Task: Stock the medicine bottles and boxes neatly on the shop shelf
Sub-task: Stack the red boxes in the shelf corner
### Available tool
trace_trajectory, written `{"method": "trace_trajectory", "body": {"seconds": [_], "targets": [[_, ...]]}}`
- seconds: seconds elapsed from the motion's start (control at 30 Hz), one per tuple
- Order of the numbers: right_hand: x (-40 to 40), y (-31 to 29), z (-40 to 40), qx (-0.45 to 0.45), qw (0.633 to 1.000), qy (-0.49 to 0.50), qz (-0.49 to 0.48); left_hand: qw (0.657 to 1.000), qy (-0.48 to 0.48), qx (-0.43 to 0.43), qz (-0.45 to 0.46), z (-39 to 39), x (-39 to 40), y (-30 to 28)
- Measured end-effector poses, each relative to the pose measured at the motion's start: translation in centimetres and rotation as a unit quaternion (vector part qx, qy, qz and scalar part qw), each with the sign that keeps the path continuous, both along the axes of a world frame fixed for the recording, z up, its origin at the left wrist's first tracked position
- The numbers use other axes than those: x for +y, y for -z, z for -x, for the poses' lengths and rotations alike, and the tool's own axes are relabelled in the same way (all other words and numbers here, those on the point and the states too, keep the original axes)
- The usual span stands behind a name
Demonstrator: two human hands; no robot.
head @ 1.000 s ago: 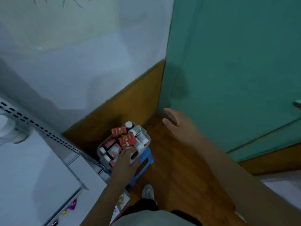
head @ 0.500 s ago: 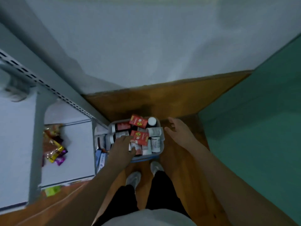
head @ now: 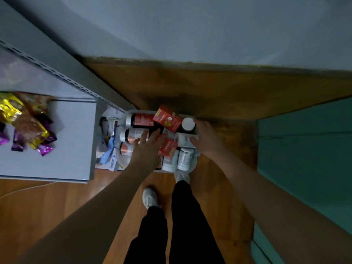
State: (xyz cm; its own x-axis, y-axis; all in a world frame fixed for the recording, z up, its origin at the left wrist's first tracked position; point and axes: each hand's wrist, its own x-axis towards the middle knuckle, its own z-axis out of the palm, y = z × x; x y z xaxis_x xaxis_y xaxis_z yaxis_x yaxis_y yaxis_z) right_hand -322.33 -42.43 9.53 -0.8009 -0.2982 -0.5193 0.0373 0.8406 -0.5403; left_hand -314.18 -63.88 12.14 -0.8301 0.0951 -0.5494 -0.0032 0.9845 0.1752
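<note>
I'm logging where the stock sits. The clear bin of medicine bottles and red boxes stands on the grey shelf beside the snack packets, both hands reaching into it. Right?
Not quite. The head view shows the clear bin down at floor level beside the grey shelf, not on it; only the snack packets lie on the shelf. The left hand and right hand do reach into it.

Pretty dim overall, with a cold bluish cast on the wall [head: 190, 25] and murky shadow pooling along the wooden skirting [head: 209, 80]. No obvious light source in view, no hard glare. Wide-angle warp bends the shelf upright [head: 57, 73] and stretches both forearms at the edges. The snack packets [head: 24, 121] look smeared and soft.
</note>
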Motion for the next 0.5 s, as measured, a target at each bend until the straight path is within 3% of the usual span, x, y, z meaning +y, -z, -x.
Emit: {"method": "trace_trajectory", "body": {"seconds": [0.33,0.5], "targets": [[-0.3,5.2,-3.5,0.038,0.998,0.008,-0.048,0.995,-0.018,0.086,-0.054,-0.6,-0.3,2.3],[-0.2,5.7,-3.4,0.058,0.993,-0.038,-0.095,0.987,-0.09,0.098,-0.086,-2.4,-1.5,1.9]]}}
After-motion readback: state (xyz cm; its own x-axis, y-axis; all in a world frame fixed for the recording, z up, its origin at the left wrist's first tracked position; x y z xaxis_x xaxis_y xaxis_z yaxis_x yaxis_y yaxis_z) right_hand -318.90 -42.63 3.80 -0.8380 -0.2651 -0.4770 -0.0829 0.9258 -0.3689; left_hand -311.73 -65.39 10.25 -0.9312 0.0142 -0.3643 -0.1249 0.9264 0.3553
